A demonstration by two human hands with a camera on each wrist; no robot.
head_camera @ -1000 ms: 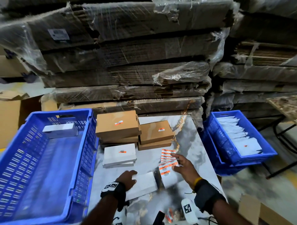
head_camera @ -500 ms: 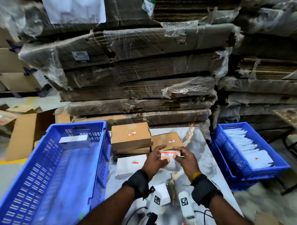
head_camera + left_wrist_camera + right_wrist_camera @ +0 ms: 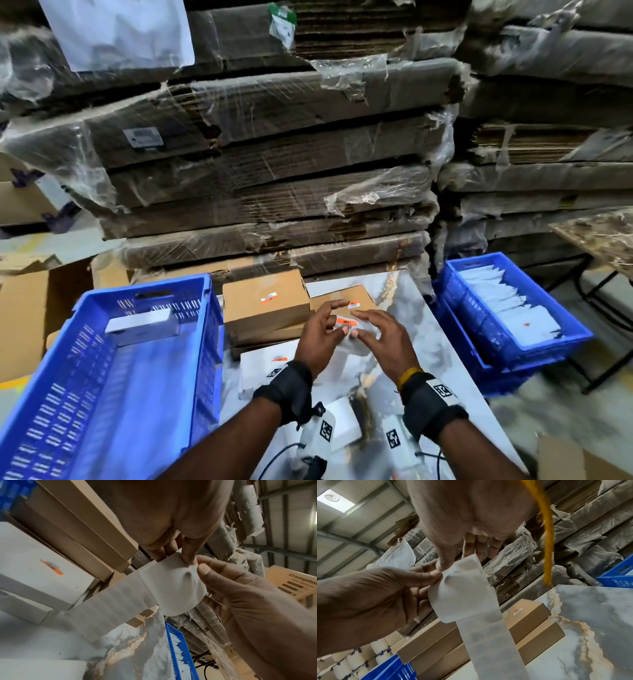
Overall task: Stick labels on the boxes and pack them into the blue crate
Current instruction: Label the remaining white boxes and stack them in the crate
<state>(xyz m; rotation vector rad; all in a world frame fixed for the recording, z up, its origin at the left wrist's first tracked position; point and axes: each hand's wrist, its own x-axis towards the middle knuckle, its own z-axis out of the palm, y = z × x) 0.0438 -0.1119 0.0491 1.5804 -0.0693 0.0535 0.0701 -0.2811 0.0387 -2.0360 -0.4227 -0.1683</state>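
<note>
Your left hand and right hand both pinch the label strip above the table — thumbs meeting at its top corner; the blue crate sits to the left, one white box inside; labelled brown boxes lie just beyond your hands.

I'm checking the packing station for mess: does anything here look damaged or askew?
Only the background: the plastic wrap on the stacked flat cardboard behind the table hangs torn and ragged. The boxes sit squarely, and the label strip looks intact.

crate: blue | boxes: brown | label: orange
</note>
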